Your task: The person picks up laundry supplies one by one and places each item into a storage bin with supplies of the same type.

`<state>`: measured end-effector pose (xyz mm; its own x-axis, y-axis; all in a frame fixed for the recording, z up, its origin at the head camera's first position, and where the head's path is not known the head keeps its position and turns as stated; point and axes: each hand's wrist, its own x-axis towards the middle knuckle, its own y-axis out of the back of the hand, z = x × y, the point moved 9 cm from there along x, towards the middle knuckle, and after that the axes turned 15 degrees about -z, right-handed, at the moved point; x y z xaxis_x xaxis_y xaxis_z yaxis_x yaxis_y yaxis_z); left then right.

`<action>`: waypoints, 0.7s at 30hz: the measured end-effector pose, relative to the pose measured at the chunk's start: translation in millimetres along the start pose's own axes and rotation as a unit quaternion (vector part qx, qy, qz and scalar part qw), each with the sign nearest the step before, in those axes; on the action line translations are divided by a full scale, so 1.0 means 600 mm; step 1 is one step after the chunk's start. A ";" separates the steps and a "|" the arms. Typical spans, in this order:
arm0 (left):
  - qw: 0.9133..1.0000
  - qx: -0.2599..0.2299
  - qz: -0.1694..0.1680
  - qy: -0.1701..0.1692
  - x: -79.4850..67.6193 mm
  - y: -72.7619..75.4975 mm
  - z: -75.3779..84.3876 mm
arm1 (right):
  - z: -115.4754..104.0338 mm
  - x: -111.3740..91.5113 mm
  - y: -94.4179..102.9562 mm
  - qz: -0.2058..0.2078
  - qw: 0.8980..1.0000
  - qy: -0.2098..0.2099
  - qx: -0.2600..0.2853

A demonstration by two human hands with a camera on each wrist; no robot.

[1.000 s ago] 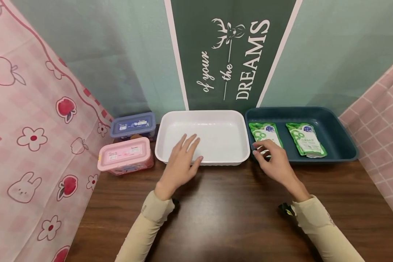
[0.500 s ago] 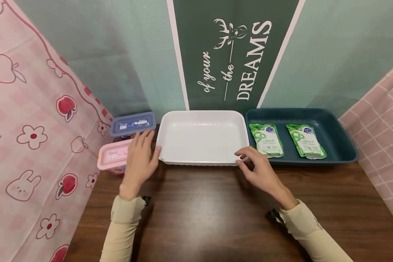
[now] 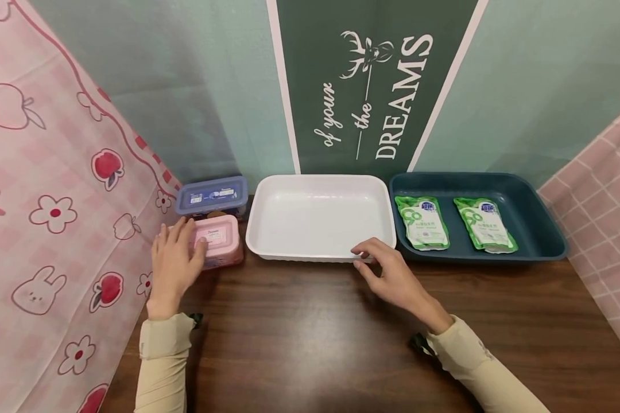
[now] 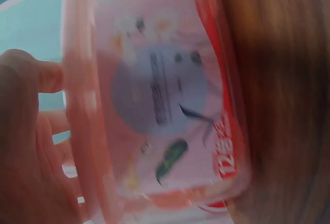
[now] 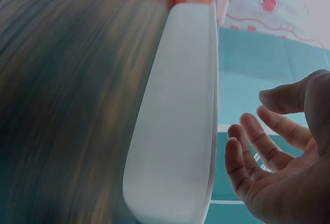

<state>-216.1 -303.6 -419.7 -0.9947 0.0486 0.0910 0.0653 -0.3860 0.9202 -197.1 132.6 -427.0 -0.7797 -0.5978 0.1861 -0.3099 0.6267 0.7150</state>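
My left hand (image 3: 174, 265) is over the left part of a pink lidded plastic box (image 3: 221, 236), its fingers spread across the lid. In the left wrist view the box (image 4: 160, 92) shows a clear pinkish side with a printed label, and the thumb and fingers lie along the lid side, not curled round it. My right hand (image 3: 392, 278) is at the front rim of a white rectangular tray (image 3: 315, 257), fingers loosely bent and holding nothing. The right wrist view shows that hand (image 5: 281, 157) beside the tray's outer wall (image 5: 172, 116).
A blue lidded box (image 3: 214, 196) stands behind the pink one. Right of the white tray, a dark teal tray (image 3: 539, 232) holds two green-and-white pouches (image 3: 423, 225). A printed curtain (image 3: 57, 246) borders the left, and a green backdrop (image 3: 222, 115) rises behind the wooden table (image 3: 310, 344).
My left hand has moved left from over the white tray to the pink box. My right hand has moved left, from above the near pouch to the white tray's front rim.
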 end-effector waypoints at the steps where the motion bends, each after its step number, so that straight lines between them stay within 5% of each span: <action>1: 1.000 0.001 -0.003 0.004 -0.002 0.000 -0.006 | -0.004 0.005 -0.005 -0.004 1.000 0.005 0.000; 14: 1.000 0.028 0.011 0.008 -0.004 -0.012 -0.028 | -0.075 0.074 -0.092 -0.079 0.995 0.061 0.009; 21: 0.999 0.030 0.011 0.007 -0.014 -0.016 -0.030 | -0.094 0.087 -0.112 -0.093 0.993 0.075 0.023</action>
<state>-210.0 -316.5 -436.2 -0.9939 0.0271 0.1065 0.0916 -0.3309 0.9392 -186.4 31.0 -427.3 -0.6185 -0.7705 0.1540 -0.4682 0.5188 0.7153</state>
